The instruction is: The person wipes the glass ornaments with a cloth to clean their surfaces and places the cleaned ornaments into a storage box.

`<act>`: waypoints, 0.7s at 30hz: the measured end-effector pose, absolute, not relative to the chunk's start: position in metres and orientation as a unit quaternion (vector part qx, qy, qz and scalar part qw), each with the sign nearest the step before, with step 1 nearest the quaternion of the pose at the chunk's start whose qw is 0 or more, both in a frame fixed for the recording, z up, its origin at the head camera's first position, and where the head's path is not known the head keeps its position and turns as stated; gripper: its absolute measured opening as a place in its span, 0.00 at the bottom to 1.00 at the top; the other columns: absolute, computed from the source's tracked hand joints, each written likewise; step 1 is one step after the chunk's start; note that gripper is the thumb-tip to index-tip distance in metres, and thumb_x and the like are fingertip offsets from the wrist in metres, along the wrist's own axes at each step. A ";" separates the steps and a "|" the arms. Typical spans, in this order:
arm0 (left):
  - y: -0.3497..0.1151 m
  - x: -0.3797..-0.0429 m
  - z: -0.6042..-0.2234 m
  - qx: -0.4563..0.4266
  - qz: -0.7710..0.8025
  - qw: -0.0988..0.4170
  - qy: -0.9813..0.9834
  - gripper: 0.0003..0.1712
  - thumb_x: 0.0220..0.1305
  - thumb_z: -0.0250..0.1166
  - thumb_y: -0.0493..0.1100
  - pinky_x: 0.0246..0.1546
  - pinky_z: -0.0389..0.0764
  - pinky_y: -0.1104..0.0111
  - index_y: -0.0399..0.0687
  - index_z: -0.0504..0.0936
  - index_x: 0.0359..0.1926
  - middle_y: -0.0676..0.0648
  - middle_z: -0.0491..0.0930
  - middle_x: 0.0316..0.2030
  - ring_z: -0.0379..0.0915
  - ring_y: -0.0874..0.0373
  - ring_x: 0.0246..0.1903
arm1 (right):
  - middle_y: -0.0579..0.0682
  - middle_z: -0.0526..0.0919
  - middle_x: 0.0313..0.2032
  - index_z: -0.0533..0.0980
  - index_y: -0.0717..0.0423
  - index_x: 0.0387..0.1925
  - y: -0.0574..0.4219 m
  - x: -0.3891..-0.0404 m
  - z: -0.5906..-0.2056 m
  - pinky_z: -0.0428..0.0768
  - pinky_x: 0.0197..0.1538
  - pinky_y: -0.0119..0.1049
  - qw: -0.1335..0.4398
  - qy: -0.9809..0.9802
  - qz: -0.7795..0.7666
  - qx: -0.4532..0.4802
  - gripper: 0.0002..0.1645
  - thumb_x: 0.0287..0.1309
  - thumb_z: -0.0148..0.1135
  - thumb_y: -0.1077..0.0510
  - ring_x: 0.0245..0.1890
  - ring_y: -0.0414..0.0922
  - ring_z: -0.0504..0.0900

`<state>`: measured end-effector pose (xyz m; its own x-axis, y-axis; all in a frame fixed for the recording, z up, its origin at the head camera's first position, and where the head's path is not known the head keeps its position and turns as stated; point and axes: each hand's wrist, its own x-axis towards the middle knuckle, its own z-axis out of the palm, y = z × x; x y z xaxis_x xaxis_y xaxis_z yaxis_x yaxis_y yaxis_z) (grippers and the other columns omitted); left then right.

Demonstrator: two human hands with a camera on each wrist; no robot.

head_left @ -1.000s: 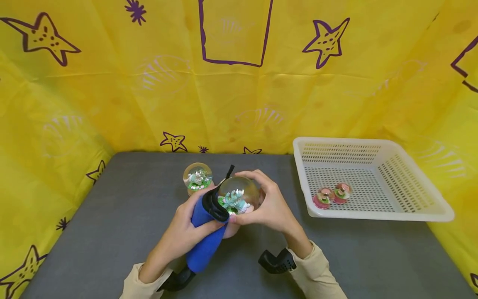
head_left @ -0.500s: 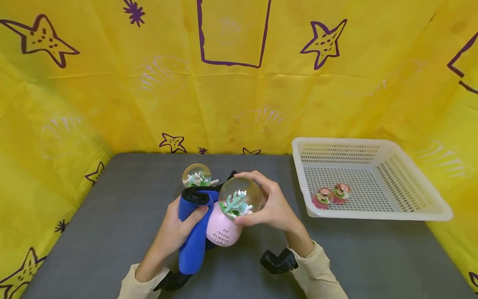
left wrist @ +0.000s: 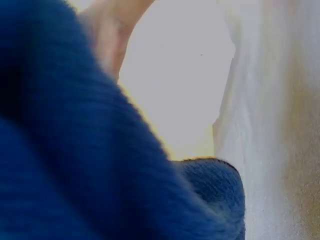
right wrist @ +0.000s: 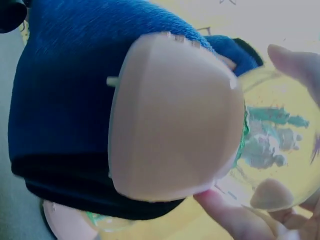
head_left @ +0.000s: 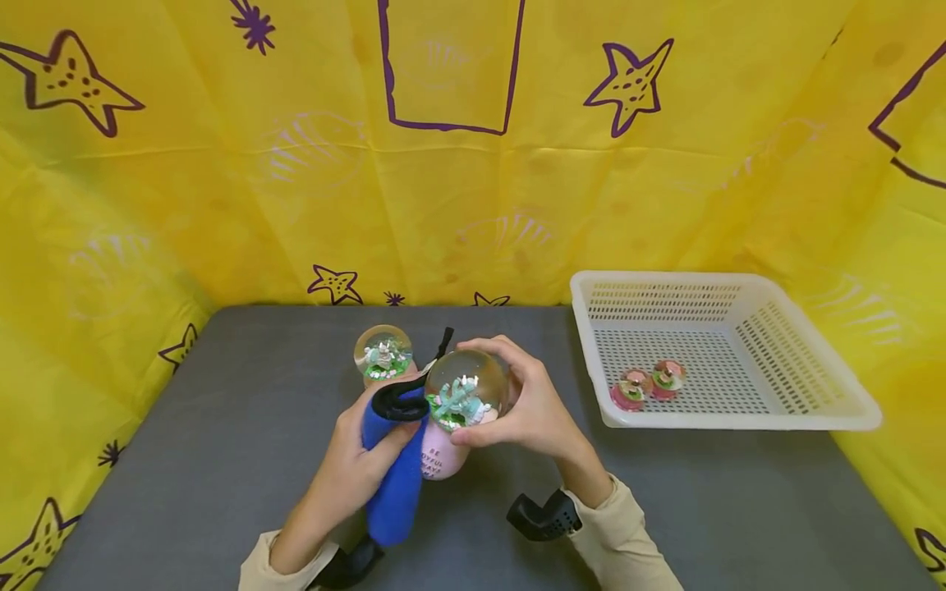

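The left hand (head_left: 353,460) grips the blue cloth (head_left: 397,492) against the snow globe (head_left: 460,410); the right hand (head_left: 534,414) curls round its glass ball (head_left: 476,368), in from the table's (head_left: 259,410) far edge — smooth glass likely slips, so hold steadily, press lightly.

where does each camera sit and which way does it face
Head: on the person's head, looking forward and down at the held snow globe and blue cloth; left hand, right hand and sleeves show.
Left wrist: on that wrist, facing the cloth close up; bare skin shows at the top, which hand unclear.
Right wrist: on that wrist, facing the globe's base; fingers show.
Head and right wrist share globe and cloth.
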<state>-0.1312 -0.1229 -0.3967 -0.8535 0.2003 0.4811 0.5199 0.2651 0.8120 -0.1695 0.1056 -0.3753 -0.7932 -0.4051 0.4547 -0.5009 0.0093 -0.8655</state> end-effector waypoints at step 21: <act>-0.134 -0.125 -0.384 -0.240 -0.587 0.081 -0.769 0.23 0.64 0.61 0.32 0.49 0.78 0.74 0.42 0.76 0.61 0.59 0.82 0.52 0.79 0.68 0.49 | 0.56 0.78 0.53 0.70 0.70 0.59 0.111 -0.173 -0.377 0.77 0.59 0.40 0.006 -0.625 0.648 0.434 0.51 0.43 0.79 0.41 0.54 0.45 0.78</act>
<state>-0.1247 -0.1336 -0.3842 -0.8716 0.2743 0.4063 0.4640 0.1945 0.8642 -0.1734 0.1113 -0.3769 -0.6225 -0.5355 0.5708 -0.5508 -0.2184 -0.8056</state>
